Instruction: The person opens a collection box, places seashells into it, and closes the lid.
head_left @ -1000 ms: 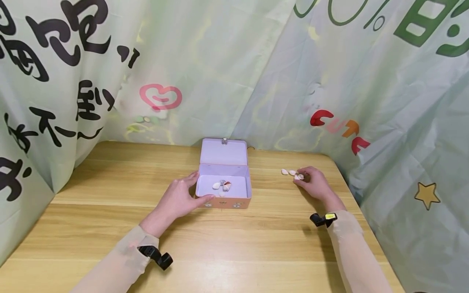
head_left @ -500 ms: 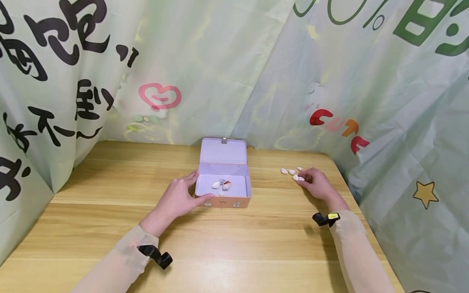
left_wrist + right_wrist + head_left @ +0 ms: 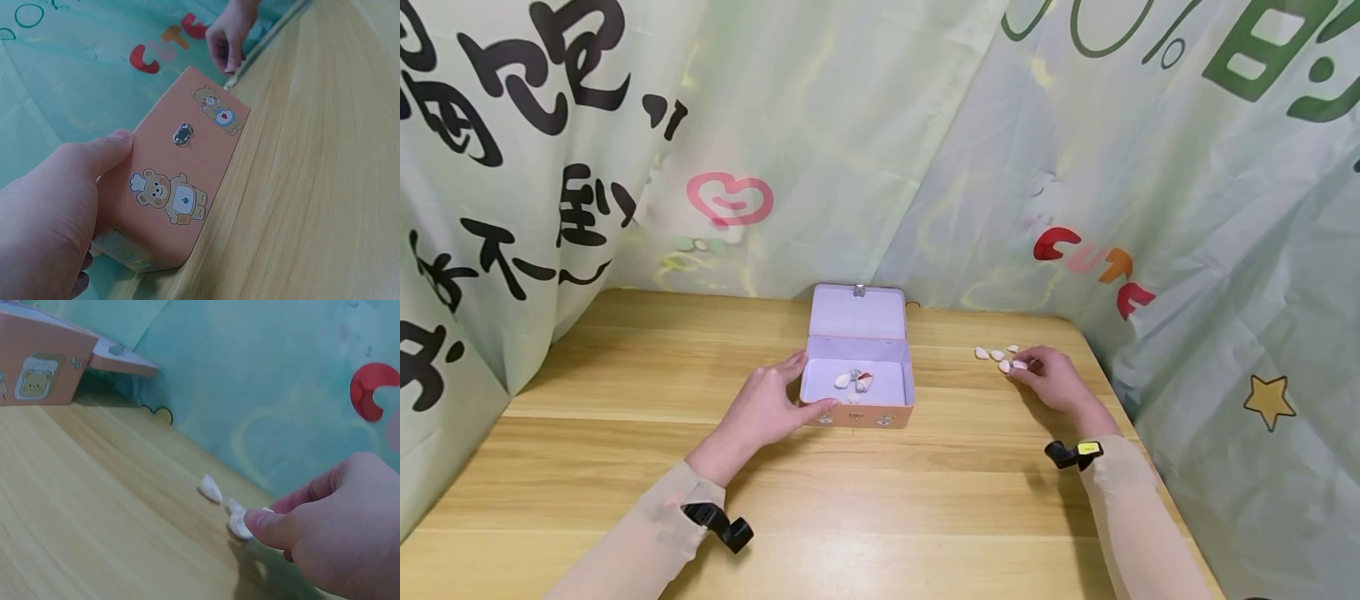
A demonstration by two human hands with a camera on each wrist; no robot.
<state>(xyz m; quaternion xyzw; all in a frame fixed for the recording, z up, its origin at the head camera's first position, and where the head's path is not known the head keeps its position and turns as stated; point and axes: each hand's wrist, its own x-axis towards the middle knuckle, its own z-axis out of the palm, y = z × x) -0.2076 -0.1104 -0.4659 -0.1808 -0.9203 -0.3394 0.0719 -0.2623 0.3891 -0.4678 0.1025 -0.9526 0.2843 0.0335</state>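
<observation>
Right hand (image 3: pixel 1056 382) shifted rightward from the tin (image 3: pixel 859 414), pinching a white shell (image 3: pixel 1019 365) beside teardrop pieces (image 3: pixel 982 353) on grained wood (image 3: pixel 880 508). Left hand (image 3: pixel 767 408), half-spread, grips the tin.

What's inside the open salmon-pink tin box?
A white shell-like piece, a reddish-and-white one and a small greyish one show inside. Its front wall hides the floor strip just behind it.
</observation>
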